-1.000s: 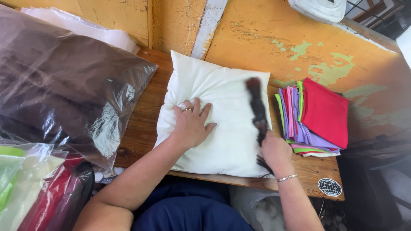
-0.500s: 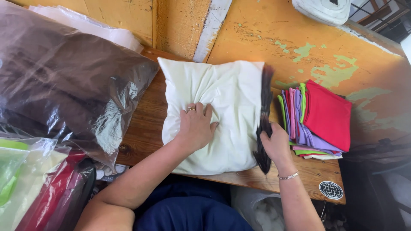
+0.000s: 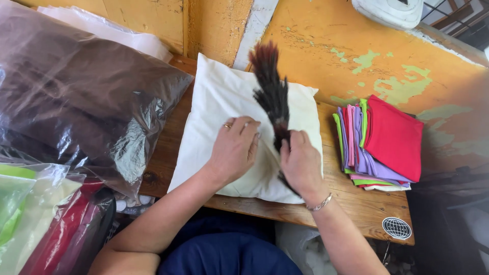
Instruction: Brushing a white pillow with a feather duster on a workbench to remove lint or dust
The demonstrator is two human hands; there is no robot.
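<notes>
Your arms are bare from the elbow down, with no sleeves showing anywhere along the forearms. On your left hand (image 3: pixel 235 148) you wear a ring on one finger, gold-toned with a small raised top that catches the light. On your right hand (image 3: pixel 301 164) there are no rings that can be seen; at its wrist sits a thin silver-coloured bracelet (image 3: pixel 320 204), a fine chain or bangle lying loosely across the wrist. Below your arms, your lap is covered in dark navy blue cloth (image 3: pixel 224 252), plain and without visible pattern or seams
</notes>
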